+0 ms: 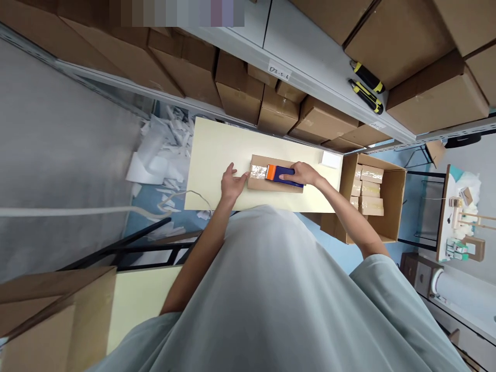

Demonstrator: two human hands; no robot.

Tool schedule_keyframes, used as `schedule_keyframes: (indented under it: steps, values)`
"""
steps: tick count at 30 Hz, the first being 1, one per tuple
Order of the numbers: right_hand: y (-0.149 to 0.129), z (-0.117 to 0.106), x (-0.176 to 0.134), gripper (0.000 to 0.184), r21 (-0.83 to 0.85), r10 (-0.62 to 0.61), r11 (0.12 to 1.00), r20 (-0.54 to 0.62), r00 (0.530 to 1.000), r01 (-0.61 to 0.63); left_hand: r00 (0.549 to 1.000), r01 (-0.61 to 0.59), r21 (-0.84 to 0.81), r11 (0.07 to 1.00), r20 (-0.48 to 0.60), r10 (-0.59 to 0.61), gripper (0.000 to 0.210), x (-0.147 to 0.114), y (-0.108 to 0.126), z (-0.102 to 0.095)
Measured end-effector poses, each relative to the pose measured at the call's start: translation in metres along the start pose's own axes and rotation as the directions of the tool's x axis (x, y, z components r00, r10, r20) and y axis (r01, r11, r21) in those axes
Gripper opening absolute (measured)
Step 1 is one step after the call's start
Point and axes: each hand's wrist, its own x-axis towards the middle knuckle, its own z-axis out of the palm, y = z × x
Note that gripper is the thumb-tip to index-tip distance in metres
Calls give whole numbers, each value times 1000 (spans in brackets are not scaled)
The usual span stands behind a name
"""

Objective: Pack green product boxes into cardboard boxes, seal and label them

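Observation:
A small cardboard box (256, 183) lies on the pale yellow tabletop (217, 155). Shiny clear tape (258, 171) runs along the left part of its top. My right hand (304, 173) grips an orange and dark blue tape dispenser (284, 174), whose orange end rests on or just over the box beside the tape. At the box's left end is my left hand (232, 183), open, fingers apart, with its thumb at the box's edge; whether it touches is hard to tell.
Right of the table stands a large open carton (351, 170) holding several taped boxes (372, 189). Behind, a shelf (306, 57) carries cartons and two utility knives (366, 88). White packing scraps (155, 150) are heaped at left. A small white item (329, 159) lies at the table's back right.

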Motion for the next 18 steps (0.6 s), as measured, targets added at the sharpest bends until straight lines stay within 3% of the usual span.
schedule_keyframes:
  steps: [2, 5, 8, 10, 14, 16, 18]
  values:
    - [-1, 0, 1, 65, -11, 1, 1000, 4, 1000, -1, 995, -82, 3, 997, -62, 82, 64, -15, 0, 5]
    - [-2, 0, 2, 67, -30, 3, 1000, 15, 1000, -3, 989, -148, 90, 985, -11, 149, 61, -41, 1, 14]
    - [-2, 2, 2, 66, -57, -2, 998, 16, 1000, 3, 991, -124, 306, 944, 84, 103, 80, -53, 3, 16]
    - [-2, 4, 2, 64, -68, -6, 998, 9, 1000, 6, 981, -183, 412, 893, 134, 140, 97, -51, 8, 17]
    - [0, 6, 2, 60, -66, -1, 998, 5, 1000, 1, 880, -472, 548, 691, 333, 338, 141, -40, 26, 25]
    - [3, 6, 3, 59, -66, 2, 998, 8, 1000, -1, 846, -530, 598, 601, 425, 322, 149, -38, 33, 33]
    - [7, 4, 3, 62, -54, -9, 998, 21, 1000, 10, 847, -527, 644, 554, 446, 288, 150, -39, 37, 39]
